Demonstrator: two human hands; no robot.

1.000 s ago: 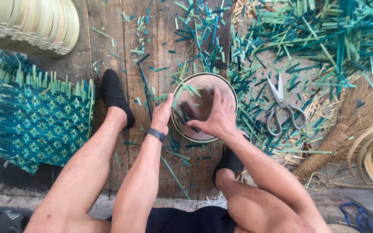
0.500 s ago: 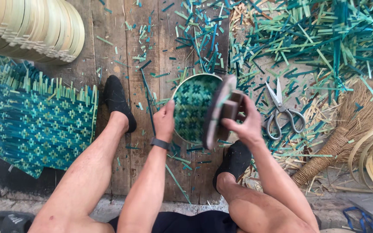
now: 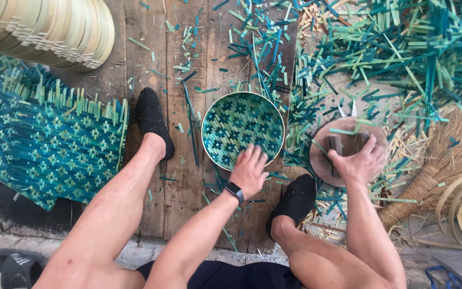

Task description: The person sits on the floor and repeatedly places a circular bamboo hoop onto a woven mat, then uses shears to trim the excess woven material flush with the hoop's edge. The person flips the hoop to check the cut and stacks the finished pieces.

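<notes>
Worn plank floor [image 3: 151,176] under both hands, littered w/ green and blue strip offcuts [image 3: 402,48], thickest beyond the right hand; flat woven mats [image 3: 44,144] stacked well left of the left hand, pale rim hoops [image 3: 44,29] far upper left. Left hand [image 3: 249,170] lies flat, fingers spread, on near rim of round woven tray [image 3: 241,126], which sits on planks betw. the two black shoes. Right hand [image 3: 359,163] curled over handle of round wooden disc [image 3: 330,160], just right of tray; straw broom [image 3: 439,171] right of that hand.

You have no packages, labels or signs around your hands. The only screen is the small black rectangular smartwatch face on a black band [image 3: 234,190], sitting on your left wrist just below the left hand [image 3: 248,171]; its display looks dark.
</notes>
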